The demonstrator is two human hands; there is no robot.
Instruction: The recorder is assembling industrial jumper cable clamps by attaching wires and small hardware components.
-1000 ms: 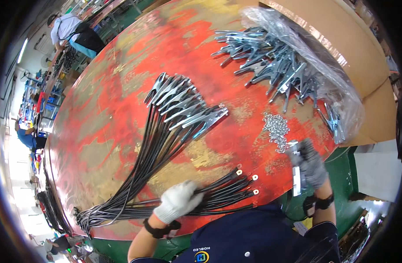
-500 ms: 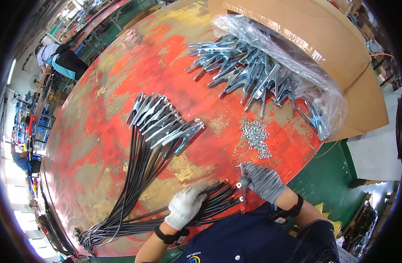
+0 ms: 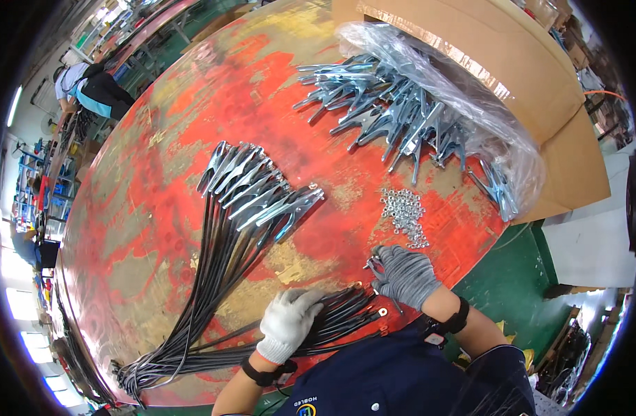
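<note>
My left hand point(image 3: 288, 323), in a white glove, lies curled over a bundle of black cables point(image 3: 340, 321) near my body. Small ring terminals point(image 3: 382, 312) tip the cables at their right ends. My right hand point(image 3: 409, 276), gloved in grey, is closed around a metal spring clamp point(image 3: 373, 263), mostly hidden by the fingers. Just beyond that hand lies a patch of small metal nuts point(image 3: 403, 213). Farther left, a row of metal clamps point(image 3: 252, 184) is joined to another bunch of black cables point(image 3: 210, 267).
A heap of loose metal clamps point(image 3: 394, 104) spills out of a plastic bag point(image 3: 463, 90) in a cardboard box point(image 3: 568, 145). The worn red table point(image 3: 138, 229) curves away to the left. Two people point(image 3: 96, 90) work at distant benches.
My right hand has shifted slightly left and up and turned, so its fingers now cover most of the clamp. My left hand stays on the cables, moved slightly left.
</note>
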